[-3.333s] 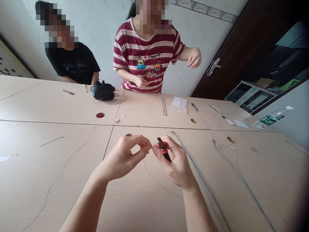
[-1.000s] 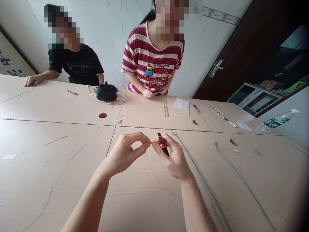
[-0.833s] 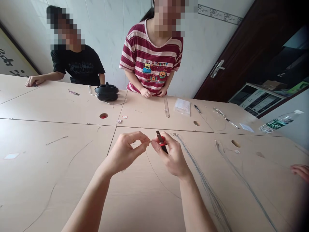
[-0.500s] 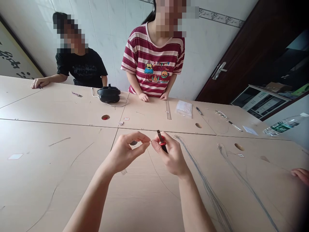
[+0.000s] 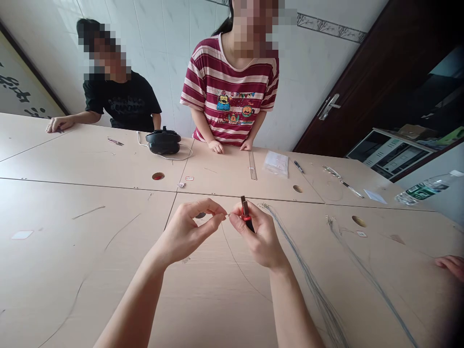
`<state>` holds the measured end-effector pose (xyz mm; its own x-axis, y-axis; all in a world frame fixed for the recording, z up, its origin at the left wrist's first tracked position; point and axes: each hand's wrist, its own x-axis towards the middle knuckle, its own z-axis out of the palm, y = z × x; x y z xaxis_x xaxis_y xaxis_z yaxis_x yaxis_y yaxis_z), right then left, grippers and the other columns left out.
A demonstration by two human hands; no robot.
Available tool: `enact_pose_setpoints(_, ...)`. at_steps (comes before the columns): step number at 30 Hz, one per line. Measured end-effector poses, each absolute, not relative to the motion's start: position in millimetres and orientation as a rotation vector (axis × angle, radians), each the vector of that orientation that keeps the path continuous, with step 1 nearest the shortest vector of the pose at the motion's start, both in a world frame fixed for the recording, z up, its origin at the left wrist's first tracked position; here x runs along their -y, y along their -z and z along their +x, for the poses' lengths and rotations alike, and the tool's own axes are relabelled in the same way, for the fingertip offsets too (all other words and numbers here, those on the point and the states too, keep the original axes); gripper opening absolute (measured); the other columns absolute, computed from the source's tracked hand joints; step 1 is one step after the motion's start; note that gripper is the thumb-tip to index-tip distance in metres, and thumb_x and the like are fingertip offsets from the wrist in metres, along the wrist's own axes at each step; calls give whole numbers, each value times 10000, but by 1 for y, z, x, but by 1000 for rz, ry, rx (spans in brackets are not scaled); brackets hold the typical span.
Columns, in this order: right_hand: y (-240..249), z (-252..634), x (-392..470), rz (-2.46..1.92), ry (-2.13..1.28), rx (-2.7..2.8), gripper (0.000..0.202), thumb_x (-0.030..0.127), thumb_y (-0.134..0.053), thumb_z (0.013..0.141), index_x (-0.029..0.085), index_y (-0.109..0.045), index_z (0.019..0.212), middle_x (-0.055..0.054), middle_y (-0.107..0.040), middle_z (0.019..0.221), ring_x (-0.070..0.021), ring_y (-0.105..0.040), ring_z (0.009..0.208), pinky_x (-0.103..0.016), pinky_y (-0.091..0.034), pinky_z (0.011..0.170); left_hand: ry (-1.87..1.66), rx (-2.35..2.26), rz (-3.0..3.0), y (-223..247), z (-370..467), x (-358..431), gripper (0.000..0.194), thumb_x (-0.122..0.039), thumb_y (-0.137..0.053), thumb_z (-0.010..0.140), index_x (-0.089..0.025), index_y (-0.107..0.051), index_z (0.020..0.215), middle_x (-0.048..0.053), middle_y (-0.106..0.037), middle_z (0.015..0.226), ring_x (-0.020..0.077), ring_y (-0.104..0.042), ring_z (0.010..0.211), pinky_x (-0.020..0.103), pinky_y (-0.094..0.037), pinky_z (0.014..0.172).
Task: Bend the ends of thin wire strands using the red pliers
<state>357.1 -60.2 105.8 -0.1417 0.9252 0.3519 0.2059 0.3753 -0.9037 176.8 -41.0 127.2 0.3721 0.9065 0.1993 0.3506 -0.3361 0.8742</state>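
My left hand [image 5: 194,227] pinches the end of a thin wire [image 5: 235,261] between thumb and forefinger; the wire hangs down and curves right over the table. Close beside it, my right hand [image 5: 255,232] is wrapped round small pliers with red and black handles [image 5: 247,218], their dark jaws pointing up. Its thumb and forefinger also meet near the wire's end, where a tiny piece shows between the two hands, too small to make out. To the right of my right hand lies a long bundle of thin wires [image 5: 302,256].
Another wire bundle [image 5: 377,285] lies further right. A ruler [image 5: 253,166], a plastic bag [image 5: 276,163], a black headset [image 5: 163,141] and a bottle [image 5: 427,187] are on the table [image 5: 108,299]. Two people are across it; another person's hand [image 5: 451,266] is at the right edge.
The pliers have tilted and shifted slightly right in my right hand, and their jaws look parted. My right fingertips have drawn slightly away from my left ones.
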Motion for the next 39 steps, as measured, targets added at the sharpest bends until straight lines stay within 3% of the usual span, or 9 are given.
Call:
enact_pose_setpoints(6,-108,357,64,-1012,-883,1604,192,327,-553,951,212,-533,799,20,-539,732,-121,-481,643,-270,-393,629,-911,-1055,1837,-127,177,40,227,-291,-515,919,-185,-685,813,33,-724,832,158,-635,794,222,-470,577)
enact_pose_setpoints(12,-108,357,65,-1016,-872,1607,189,329,-556,951,215,-537,800,14,-553,744,-127,-510,661,-275,-409,643,-911,-1002,1803,-125,176,41,205,-283,-528,924,-184,-683,833,40,-726,863,175,-656,858,243,-502,661)
enact_pose_setpoints(25,-109,357,65,-1034,-841,1641,185,313,-538,961,216,-519,805,15,-518,751,-128,-460,671,-271,-408,662,-921,-1005,1805,-126,174,43,191,-254,-528,915,-186,-670,807,31,-711,826,164,-647,825,239,-493,650)
enact_pose_setpoints(34,-111,356,66,-1044,-770,1702,158,287,-522,965,224,-512,820,0,-536,799,-142,-493,724,-281,-404,681,-904,-979,1690,-125,173,41,166,-251,-547,894,-190,-660,790,24,-695,798,172,-655,839,271,-512,730)
enact_pose_setpoints(39,-110,357,67,-1068,-767,1714,168,298,-523,965,226,-500,815,1,-528,793,-141,-488,706,-278,-392,648,-818,-990,1626,-130,174,42,235,-298,-509,915,-194,-647,756,25,-695,802,180,-653,826,292,-516,747)
